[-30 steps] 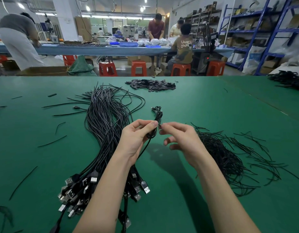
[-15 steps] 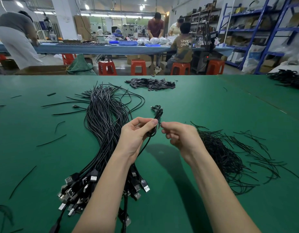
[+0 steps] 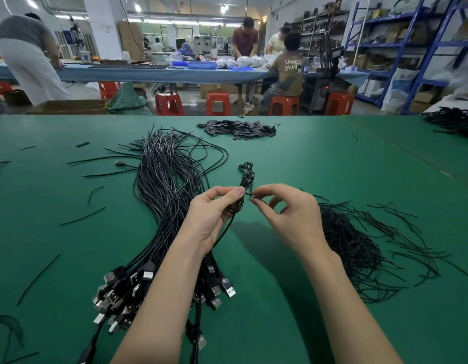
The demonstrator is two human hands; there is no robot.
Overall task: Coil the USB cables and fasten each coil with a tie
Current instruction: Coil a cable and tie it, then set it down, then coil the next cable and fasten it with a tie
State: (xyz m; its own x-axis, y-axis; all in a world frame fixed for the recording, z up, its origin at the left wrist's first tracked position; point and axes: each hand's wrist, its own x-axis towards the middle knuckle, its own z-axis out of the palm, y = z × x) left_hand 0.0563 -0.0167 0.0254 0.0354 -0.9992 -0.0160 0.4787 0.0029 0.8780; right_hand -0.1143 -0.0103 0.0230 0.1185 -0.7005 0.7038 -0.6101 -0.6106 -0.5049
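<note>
My left hand (image 3: 214, 214) grips a coiled black USB cable (image 3: 246, 177) held upright above the green table (image 3: 306, 166); its loops stick up past my fingers and a tail hangs below. My right hand (image 3: 290, 214) pinches a thin black tie (image 3: 251, 197) at the coil's middle, thumb and forefinger together. A big bundle of loose black USB cables (image 3: 167, 195) lies to the left, with plugs (image 3: 127, 290) fanned out near me. A heap of black ties (image 3: 359, 240) lies to the right of my right hand.
A pile of small flat black pieces (image 3: 238, 128) lies at the far middle of the table. Stray ties (image 3: 83, 216) are scattered on the left. More black cables (image 3: 453, 120) sit at the far right. People work at a bench beyond the red stools.
My right hand's fingers have shifted at the tie, with the lower fingers spread wider. The coil stays in my left hand at almost the same place.
</note>
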